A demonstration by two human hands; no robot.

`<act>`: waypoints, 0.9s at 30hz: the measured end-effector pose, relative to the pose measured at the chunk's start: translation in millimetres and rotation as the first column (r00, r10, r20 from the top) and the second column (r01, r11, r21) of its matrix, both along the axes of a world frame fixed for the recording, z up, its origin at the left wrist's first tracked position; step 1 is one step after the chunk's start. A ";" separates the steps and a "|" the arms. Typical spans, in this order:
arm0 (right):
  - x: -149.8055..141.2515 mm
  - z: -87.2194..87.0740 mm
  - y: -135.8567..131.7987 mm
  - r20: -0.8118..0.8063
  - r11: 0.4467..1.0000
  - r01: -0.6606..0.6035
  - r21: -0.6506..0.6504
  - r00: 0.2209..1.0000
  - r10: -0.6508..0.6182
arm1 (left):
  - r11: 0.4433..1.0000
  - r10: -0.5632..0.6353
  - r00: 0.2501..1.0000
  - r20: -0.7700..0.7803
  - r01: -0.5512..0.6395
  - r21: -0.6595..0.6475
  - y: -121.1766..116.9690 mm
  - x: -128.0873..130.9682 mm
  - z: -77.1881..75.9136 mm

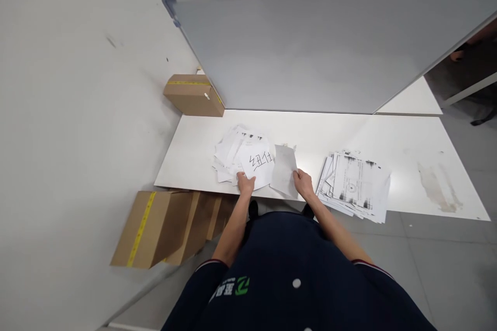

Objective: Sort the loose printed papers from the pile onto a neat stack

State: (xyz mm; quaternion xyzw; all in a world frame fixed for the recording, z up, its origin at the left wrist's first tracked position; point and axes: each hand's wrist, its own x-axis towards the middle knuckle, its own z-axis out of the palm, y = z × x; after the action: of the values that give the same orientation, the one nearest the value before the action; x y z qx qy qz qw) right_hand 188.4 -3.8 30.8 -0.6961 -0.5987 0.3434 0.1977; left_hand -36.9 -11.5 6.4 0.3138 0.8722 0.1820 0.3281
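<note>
My left hand (246, 185) pinches the near edge of a white sheet of paper with large black handwritten characters (259, 165). This sheet lies over a spread-out pile of papers (227, 151) at the left of the white table. Just to the right, my right hand (303, 182) grips the right edge of another sheet of paper (284, 168). That sheet is greyish, tilted, and its side facing me looks mostly blank. Beyond my right hand sits a messy stack of printed papers (355, 181) with dark smudges, its lower corner jutting past the table's front edge.
A whiteboard (303, 51) stands along the back of the white table (407, 165). One cardboard box (194, 95) is at the table's back left corner. Several more boxes (151, 227) stand below at the left, near the wall (70, 114). A brownish stain marks the table's right end.
</note>
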 end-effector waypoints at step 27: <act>13.5 32.0 -6.6 -0.586 0.998 -0.045 -0.035 0.810 0.016 | 0.804 -0.316 0.939 0.137 0.188 0.564 -8.4 42.5 55.4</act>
State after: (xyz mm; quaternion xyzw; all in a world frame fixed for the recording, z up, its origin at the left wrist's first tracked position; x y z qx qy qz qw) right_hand 201.9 -10.4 62.8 -0.5513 -0.5116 0.5581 0.3505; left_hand 5.6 -19.9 61.8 0.4847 0.6920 0.4103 0.3433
